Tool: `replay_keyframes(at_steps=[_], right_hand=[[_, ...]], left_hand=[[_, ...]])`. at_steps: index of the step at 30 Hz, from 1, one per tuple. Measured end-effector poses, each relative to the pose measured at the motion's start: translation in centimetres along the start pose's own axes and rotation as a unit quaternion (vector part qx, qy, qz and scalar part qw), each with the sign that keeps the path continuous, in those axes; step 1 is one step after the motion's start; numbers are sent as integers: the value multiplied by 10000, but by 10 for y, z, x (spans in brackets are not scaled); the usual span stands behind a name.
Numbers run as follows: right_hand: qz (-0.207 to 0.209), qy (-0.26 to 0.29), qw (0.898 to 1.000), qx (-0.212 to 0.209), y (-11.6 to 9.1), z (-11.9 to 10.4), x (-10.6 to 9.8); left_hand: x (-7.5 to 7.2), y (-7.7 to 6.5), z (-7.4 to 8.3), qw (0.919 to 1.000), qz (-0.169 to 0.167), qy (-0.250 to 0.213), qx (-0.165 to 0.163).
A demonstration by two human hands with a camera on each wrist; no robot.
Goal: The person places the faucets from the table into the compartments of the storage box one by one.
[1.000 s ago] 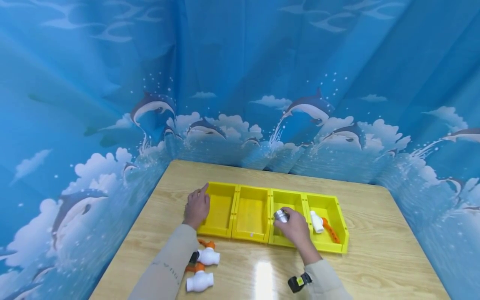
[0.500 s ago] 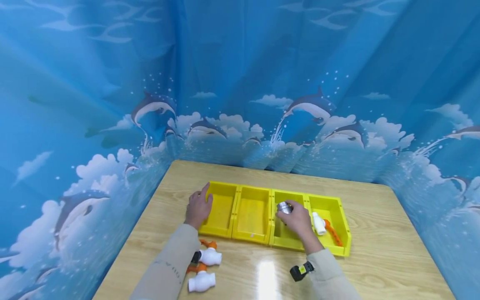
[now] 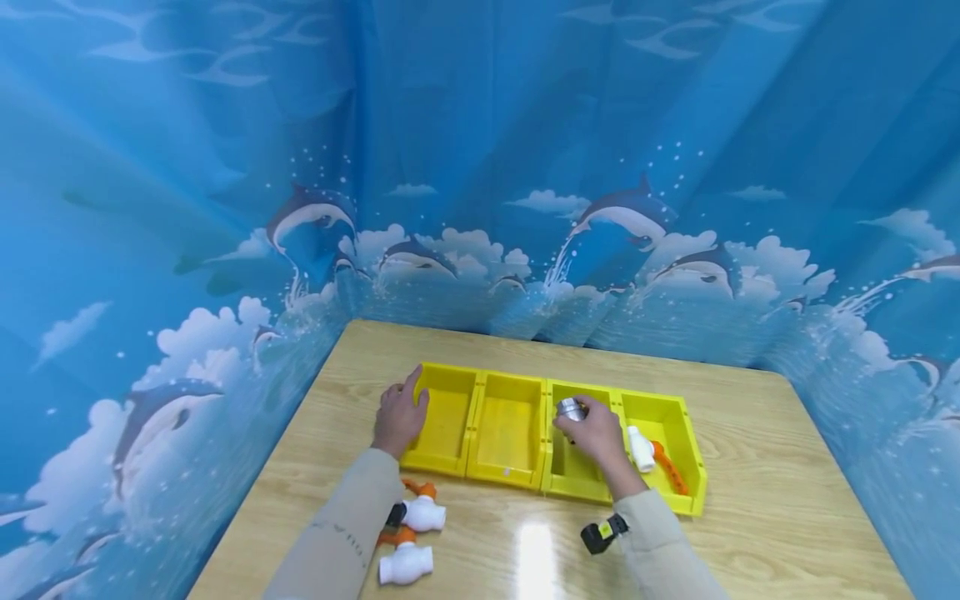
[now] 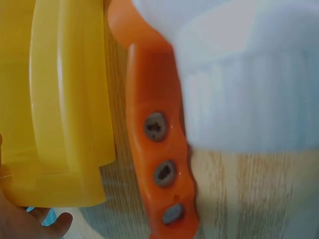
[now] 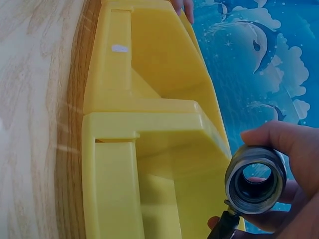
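Note:
My right hand [image 3: 600, 435] grips a metal pipe fitting [image 3: 570, 409] over the third yellow bin [image 3: 564, 477] from the left. In the right wrist view the fitting's round threaded opening faces the camera, a small dark piece [image 5: 225, 225] projecting below it. Straight fingers of my left hand [image 3: 400, 419] rest at the outer edge of the leftmost yellow bin [image 3: 442, 465]. Under the left forearm lie two white ball valves with orange handles, one valve [image 3: 425, 515] behind the other valve [image 3: 406, 565]. Another white ball valve [image 3: 641, 450] lies in the rightmost bin.
The yellow bins stand joined in a row on a wooden table [image 3: 765, 467]. A small white scrap [image 3: 507, 472] shows at the front of the second bin. A blue dolphin curtain [image 3: 480, 167] closes off the back and sides.
My right hand has moved slightly back and right with the pipe fitting, which has turned a little. The left hand keeps its place at the bin; the whole view has shifted slightly.

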State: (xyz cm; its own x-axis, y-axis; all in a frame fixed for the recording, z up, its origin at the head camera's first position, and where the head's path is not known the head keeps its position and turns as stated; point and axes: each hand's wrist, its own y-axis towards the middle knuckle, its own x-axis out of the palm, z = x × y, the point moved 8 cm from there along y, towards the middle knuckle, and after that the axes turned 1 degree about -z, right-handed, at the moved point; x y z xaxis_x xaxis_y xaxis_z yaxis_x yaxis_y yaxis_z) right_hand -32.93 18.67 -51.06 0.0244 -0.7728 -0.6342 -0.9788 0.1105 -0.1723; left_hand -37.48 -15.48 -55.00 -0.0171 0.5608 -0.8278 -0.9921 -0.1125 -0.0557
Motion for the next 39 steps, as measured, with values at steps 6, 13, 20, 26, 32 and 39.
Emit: replay_keyframes(at_steps=[6, 13, 20, 26, 32, 39], right_hand=[[-11, -44, 10000, 64, 5, 1, 0], [-28, 222, 9994, 247, 9, 3, 1], [-23, 268, 9993, 267, 13, 6, 1], [-9, 304, 9992, 275, 14, 8, 1], [39, 379, 9989, 273, 14, 6, 1], [75, 378, 9990, 248, 16, 8, 1]], left_hand=[[1, 1, -1, 10000, 3, -10, -73], [1, 2, -1, 10000, 20, -39, -55], [0, 0, 1, 10000, 83, -20, -26], [-1, -2, 1, 9999, 112, -20, -48], [0, -2, 0, 9998, 186, -1, -16], [1, 0, 0, 9998, 200, 10, -41]])
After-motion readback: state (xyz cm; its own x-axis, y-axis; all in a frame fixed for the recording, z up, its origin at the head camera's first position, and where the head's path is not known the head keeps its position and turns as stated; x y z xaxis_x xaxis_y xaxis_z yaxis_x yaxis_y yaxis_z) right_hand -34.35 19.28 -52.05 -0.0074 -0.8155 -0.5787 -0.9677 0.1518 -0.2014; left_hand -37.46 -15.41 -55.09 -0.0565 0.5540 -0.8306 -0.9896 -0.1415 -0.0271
